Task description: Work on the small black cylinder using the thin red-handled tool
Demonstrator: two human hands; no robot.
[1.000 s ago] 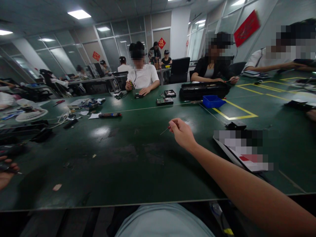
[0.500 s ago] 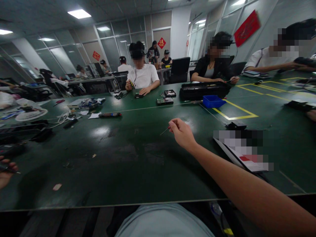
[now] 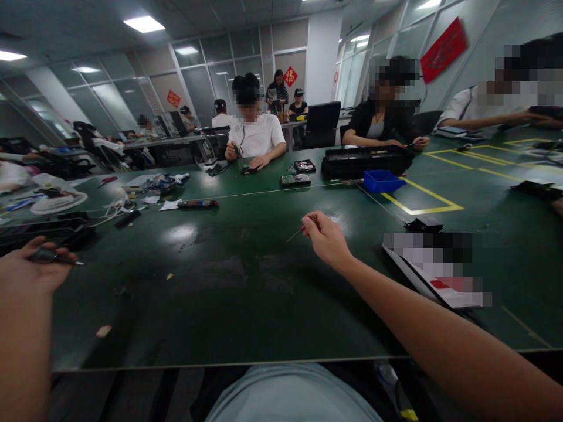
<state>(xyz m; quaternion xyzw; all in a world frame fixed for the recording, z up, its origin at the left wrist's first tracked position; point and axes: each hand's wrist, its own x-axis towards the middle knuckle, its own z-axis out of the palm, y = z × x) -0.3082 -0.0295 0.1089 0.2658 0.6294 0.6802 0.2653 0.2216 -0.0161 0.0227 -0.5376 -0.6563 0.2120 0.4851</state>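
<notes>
At the left edge, my left hand (image 3: 39, 266) is closed around a dark-handled screwdriver (image 3: 49, 256), its short metal tip pointing right above the table. Near the middle, my right hand (image 3: 323, 234) pinches a thin screwdriver (image 3: 295, 234). Its slim metal shaft slants down and left, and a bit of red shows at the fingers. Both hands are over the green tabletop (image 3: 229, 316), and the two tools are far apart. Whether the shaft's tip touches the table I cannot tell. Most of that tool's handle is hidden in my fingers.
Ahead lie opened hard drives (image 3: 295, 179), a blue bin (image 3: 383, 181) and a long black casing (image 3: 365, 161). A pen-shaped tool (image 3: 197, 204) lies left of centre. To the right is a white booklet (image 3: 422, 269). A co-worker (image 3: 257, 135) sits opposite; others sit around.
My left hand has come further into view, moving up and right with its screwdriver. My right hand has hardly moved. The whole view has shifted slightly.
</notes>
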